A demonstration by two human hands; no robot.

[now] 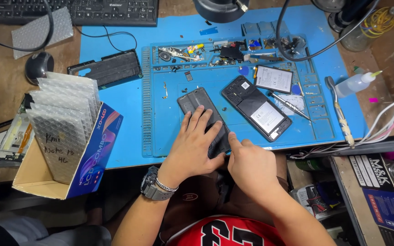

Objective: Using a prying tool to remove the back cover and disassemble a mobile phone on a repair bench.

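The left hand presses flat on the phone; the right hand pinches its five-o'clock corner, prying; steady leverage comes next.

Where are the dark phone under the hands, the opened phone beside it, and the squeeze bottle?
Dark phone (196,102), head view, on its bare upper back.
Opened phone (256,108), head view, on its exposed middle.
Squeeze bottle (353,84), head view, on its clear body.

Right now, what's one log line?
left hand: flat on dark phone | right hand: fingertip at phone's edge | blue mat: under phone
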